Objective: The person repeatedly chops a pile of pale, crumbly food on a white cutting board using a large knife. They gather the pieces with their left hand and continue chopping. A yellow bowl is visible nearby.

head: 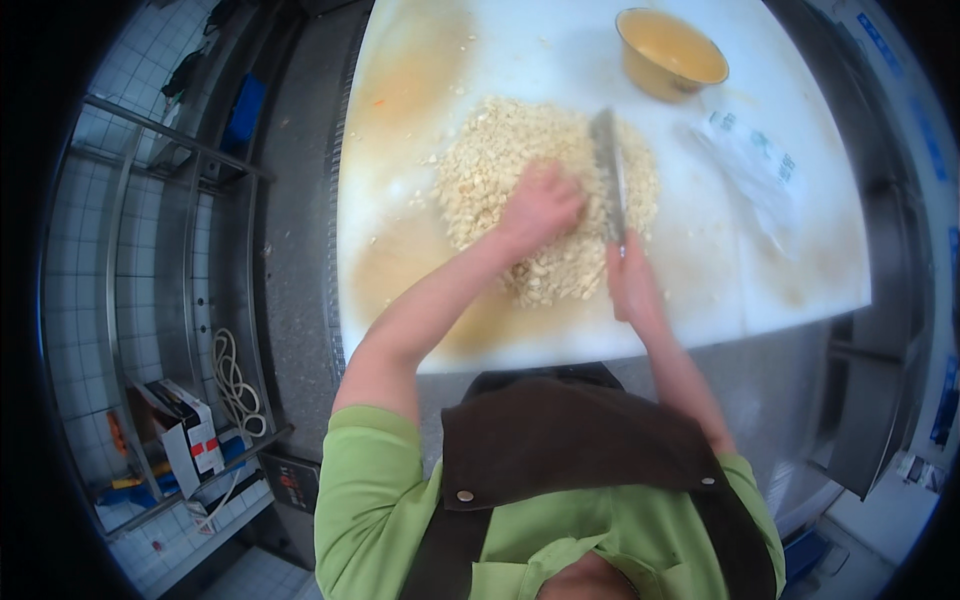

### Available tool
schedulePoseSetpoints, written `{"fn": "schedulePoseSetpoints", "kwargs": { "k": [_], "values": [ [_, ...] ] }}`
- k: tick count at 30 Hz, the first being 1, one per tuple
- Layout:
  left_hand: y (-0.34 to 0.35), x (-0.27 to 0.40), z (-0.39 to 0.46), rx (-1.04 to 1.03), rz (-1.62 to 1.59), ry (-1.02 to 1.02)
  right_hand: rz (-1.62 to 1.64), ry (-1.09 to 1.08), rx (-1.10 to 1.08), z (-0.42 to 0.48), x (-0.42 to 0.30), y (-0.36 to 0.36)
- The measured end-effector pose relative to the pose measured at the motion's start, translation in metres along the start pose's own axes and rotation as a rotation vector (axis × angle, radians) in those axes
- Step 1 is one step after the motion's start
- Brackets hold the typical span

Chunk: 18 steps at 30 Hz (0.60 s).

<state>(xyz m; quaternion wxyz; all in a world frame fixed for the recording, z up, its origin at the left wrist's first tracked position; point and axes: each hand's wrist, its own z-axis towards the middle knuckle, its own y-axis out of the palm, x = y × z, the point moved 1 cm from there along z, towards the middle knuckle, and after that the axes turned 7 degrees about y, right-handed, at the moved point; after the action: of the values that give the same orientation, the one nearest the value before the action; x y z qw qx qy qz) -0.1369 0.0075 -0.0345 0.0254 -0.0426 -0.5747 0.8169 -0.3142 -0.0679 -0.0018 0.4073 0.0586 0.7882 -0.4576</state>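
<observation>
A broad pile of pale, coarsely chopped food pieces (499, 150), perhaps garlic, is spread over a white cutting board (757, 277). My right hand (636, 277) grips the handle of a cleaver (611, 176) at the right part of the pile. Its blade points away from me and looks narrow, seen nearly from above and blurred. On the middle of the pile, left of the blade, rests my left hand (544, 199) with its fingers curled. Blur hides whether anything is between those fingers.
A yellow bowl (671, 56) stands at the board's far right, with a crumpled printed plastic bag (754, 169) nearer me. Small scraps and brownish stains mark the board. Beyond its left edge is a metal rack (112, 247) holding a coiled pale hose (232, 382) and a box (187, 435).
</observation>
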Motion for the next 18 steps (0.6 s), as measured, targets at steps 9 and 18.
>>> {"fn": "schedulePoseSetpoints", "kwargs": {
  "k": [9,18],
  "values": [
    [0.012,0.075,-0.118,0.096,-0.255,-0.214,0.043,-0.112,0.072,0.02,0.032,0.003],
    [0.03,-0.021,-0.015,0.12,-0.116,-0.388,0.268,0.025,-0.011,0.012,0.056,0.013]
  ]
}}
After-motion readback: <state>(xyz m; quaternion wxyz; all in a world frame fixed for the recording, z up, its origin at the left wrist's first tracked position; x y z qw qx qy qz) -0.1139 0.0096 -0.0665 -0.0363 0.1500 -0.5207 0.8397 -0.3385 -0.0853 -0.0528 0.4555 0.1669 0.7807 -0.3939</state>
